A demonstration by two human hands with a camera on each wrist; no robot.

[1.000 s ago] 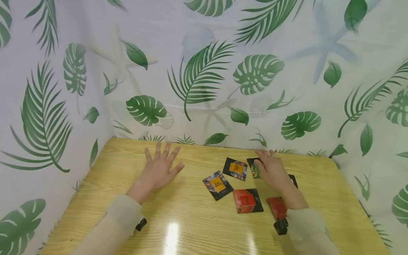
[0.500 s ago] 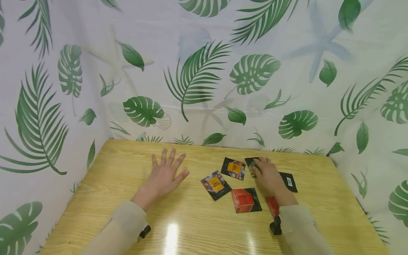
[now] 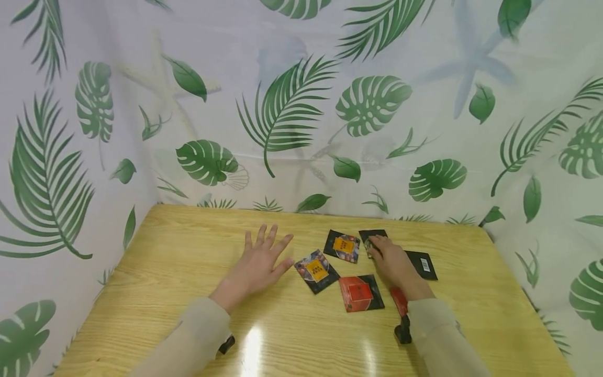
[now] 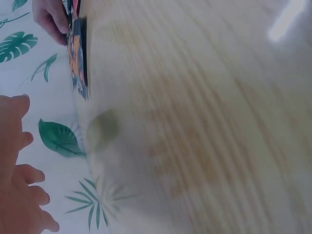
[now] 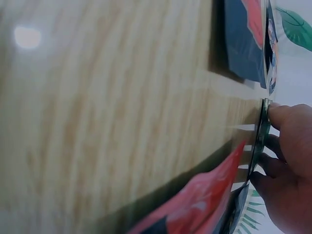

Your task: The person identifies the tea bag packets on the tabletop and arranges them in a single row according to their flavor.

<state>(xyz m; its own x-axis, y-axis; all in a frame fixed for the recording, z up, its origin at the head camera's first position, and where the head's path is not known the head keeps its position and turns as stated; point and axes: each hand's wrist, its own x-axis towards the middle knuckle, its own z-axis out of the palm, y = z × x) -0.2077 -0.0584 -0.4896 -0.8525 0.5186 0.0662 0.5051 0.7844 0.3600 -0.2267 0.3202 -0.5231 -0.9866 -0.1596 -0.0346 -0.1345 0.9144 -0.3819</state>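
Observation:
My left hand (image 3: 256, 267) hovers over the table with its fingers spread and holds nothing; its fingers (image 4: 29, 185) show at the left edge of the left wrist view. The right hand (image 3: 393, 262) is on a small flat black packet with a green picture (image 3: 369, 246), thumb and curled fingertips at the packet (image 5: 261, 131), which lies on the table partly covered by the hand. Left of it are two packets with orange labels, one at the back (image 3: 343, 246) and one nearer (image 3: 317, 271). A red and black packet (image 3: 361, 293) lies in front.
Under the right forearm a red packet (image 3: 399, 299) is partly hidden. A black packet with a white barcode label (image 3: 422, 264) lies right of the hand. The wooden table (image 3: 165, 251) meets a leaf-patterned cloth (image 3: 292, 173) at its back edge.
My left hand has moved right, toward the orange-labelled packets. The right hand has drawn back a little over the green-pictured packet, its fingers more bent. The packets keep their places.

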